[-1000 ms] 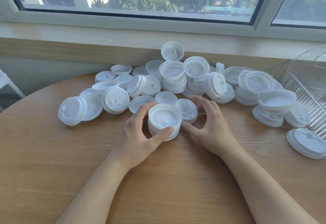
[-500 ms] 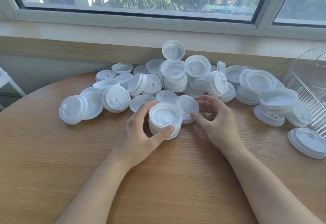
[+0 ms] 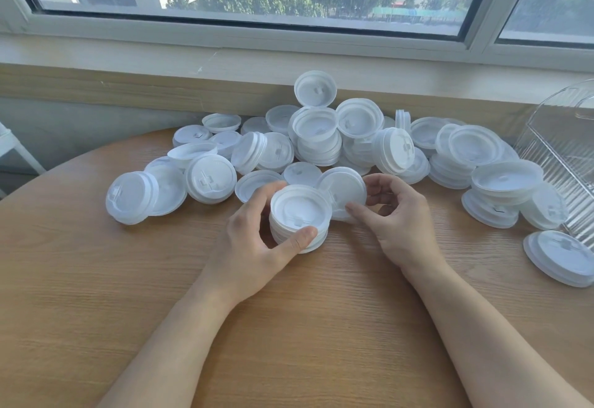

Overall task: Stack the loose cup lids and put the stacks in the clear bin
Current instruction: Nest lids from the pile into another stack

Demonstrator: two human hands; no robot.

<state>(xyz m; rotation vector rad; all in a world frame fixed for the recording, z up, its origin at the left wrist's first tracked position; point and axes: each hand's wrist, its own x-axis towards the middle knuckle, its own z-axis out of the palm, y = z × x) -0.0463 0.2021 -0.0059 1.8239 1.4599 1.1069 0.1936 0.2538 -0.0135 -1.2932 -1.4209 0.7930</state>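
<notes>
A short stack of white cup lids [image 3: 300, 214] stands on the round wooden table [image 3: 128, 295] in front of me. My left hand [image 3: 257, 246] grips this stack, thumb at its near side and fingers round its far left. Just right of it, my right hand [image 3: 395, 218] pinches a single lid [image 3: 345, 187] by its rim and holds it tilted up on edge against the stack. Behind them a heap of loose lids [image 3: 316, 137] spreads across the table. The clear bin [image 3: 565, 150], ribbed and see-through, stands at the right edge.
Small lid piles lie at the left [image 3: 144, 195] and right [image 3: 501, 189] of the heap, and one lid pair [image 3: 559, 256] sits near the bin. A window sill and wall [image 3: 160, 86] close off the table's far side.
My right hand has taken hold of the lid beside the stack and tipped it up from lying flat. My left hand has kept its grip on the stack.
</notes>
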